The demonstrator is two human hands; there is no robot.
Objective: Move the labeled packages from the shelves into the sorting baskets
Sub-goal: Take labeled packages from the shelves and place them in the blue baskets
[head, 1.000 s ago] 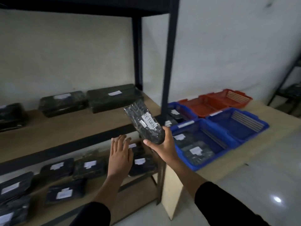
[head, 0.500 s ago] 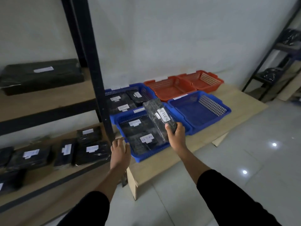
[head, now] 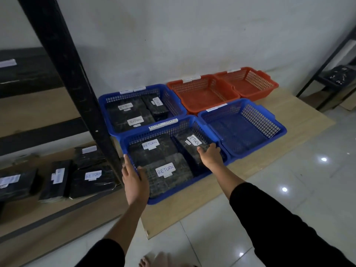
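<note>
My right hand (head: 211,156) grips the near end of a black package labeled RETURN (head: 189,144), which lies tilted inside the right side of the near blue basket (head: 169,195). That basket also holds two other black RETURN packages (head: 165,170). My left hand (head: 134,178) rests on the basket's front left rim, fingers over the edge. Behind it a second blue basket (head: 104,105) holds several black labeled packages. More black labeled packages (head: 92,175) lie on the low shelf board at left.
An empty blue basket (head: 277,130) sits to the right, two orange baskets (head: 202,91) behind it, all on a low wooden board (head: 289,116). A black shelf post (head: 73,78) rises left of the baskets. White tiled floor lies in front, another rack (head: 335,74) far right.
The view swung from the shelf down to the baskets. My right hand carried the RETURN package from the air down into the near blue basket. My left hand moved onto the basket's rim.
</note>
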